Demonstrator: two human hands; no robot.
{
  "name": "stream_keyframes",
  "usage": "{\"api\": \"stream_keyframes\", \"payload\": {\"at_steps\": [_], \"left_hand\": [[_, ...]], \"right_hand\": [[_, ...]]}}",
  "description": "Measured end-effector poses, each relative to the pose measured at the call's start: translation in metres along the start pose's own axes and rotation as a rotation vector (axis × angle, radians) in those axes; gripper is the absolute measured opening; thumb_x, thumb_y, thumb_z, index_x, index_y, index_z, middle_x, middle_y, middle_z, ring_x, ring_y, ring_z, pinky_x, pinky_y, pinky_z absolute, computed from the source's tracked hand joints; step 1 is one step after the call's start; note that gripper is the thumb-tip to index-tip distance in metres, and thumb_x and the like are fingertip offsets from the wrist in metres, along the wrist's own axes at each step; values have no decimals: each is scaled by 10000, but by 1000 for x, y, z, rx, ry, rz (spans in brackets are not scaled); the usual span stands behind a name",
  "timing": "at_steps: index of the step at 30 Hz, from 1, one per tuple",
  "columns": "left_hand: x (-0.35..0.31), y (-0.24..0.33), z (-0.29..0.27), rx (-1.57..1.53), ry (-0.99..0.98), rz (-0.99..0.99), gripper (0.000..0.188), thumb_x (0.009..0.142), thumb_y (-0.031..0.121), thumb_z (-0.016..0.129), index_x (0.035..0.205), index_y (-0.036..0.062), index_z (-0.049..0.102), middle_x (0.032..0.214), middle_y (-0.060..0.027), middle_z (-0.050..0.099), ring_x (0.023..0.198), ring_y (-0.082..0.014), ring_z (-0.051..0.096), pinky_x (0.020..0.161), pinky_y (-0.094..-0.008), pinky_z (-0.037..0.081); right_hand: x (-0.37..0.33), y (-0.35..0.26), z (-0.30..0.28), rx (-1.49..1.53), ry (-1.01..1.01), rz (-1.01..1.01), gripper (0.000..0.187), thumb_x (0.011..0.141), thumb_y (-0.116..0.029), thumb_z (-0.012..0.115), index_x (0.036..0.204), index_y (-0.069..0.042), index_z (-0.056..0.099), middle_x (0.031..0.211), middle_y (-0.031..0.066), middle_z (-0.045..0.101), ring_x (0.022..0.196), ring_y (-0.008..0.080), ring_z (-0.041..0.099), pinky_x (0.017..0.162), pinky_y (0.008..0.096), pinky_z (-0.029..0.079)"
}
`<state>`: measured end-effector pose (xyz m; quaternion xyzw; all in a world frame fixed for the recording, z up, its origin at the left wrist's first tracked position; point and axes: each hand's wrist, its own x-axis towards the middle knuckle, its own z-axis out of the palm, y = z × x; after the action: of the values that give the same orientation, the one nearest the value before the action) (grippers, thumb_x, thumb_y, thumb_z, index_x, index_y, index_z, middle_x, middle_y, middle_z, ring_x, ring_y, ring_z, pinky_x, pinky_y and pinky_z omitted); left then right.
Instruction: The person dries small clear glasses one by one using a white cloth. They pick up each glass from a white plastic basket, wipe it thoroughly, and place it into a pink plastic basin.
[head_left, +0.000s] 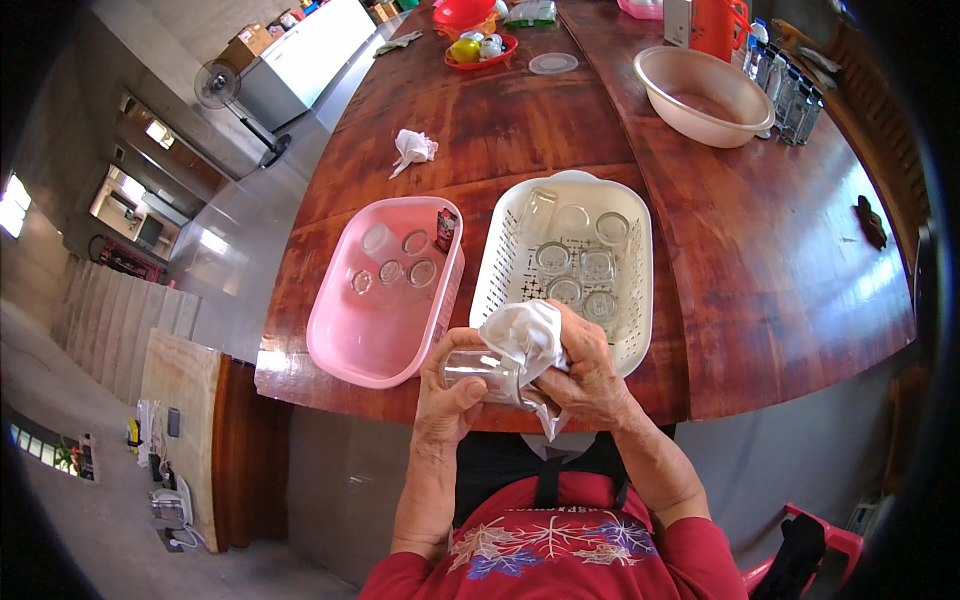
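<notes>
Over the table's front edge, my left hand [447, 402] is closed around a clear glass jar [468, 366] lying on its side, its mouth toward the right. My right hand [592, 372] grips a crumpled white cloth or tissue [524, 334] and presses it at the jar's mouth. Beyond my hands stands a white perforated basket [643, 290] with several clear glass jars [553, 257] inside. A pink basin [345, 340] to its left holds several small clear round pieces [421, 272], maybe lids, and a small dark packet [446, 230].
A crumpled white tissue [413, 150] lies beyond the basin on the wooden table [520, 120]. Far right are a large pale bowl [690, 125], a red jug [715, 30] and several clear bottles [795, 105]. A red tray [483, 60] and a clear lid [553, 64] lie farther back.
</notes>
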<state>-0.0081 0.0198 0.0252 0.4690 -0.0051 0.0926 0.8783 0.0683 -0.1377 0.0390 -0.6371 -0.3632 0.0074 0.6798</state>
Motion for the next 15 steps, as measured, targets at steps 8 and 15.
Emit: {"api": "stream_keyframes", "payload": {"at_steps": [8, 15], "left_hand": [[-9, -14, 17, 159, 166, 188, 456, 812, 265, 679, 1113, -1, 465, 994, -115, 598, 846, -175, 630, 695, -280, 564], [-6, -17, 8, 99, 376, 157, 311, 864, 168, 622, 1106, 28, 484, 983, -90, 595, 676, -120, 597, 522, -236, 523]], "right_hand": [[-20, 14, 11, 281, 42, 474, 189, 900, -160, 534, 1004, -10, 583, 760, 27, 595, 651, 84, 541, 560, 248, 444], [-50, 10, 16, 20, 85, 267, 209, 844, -89, 574, 1032, 2, 565, 798, 113, 595, 715, 236, 606, 643, 333, 477]]}}
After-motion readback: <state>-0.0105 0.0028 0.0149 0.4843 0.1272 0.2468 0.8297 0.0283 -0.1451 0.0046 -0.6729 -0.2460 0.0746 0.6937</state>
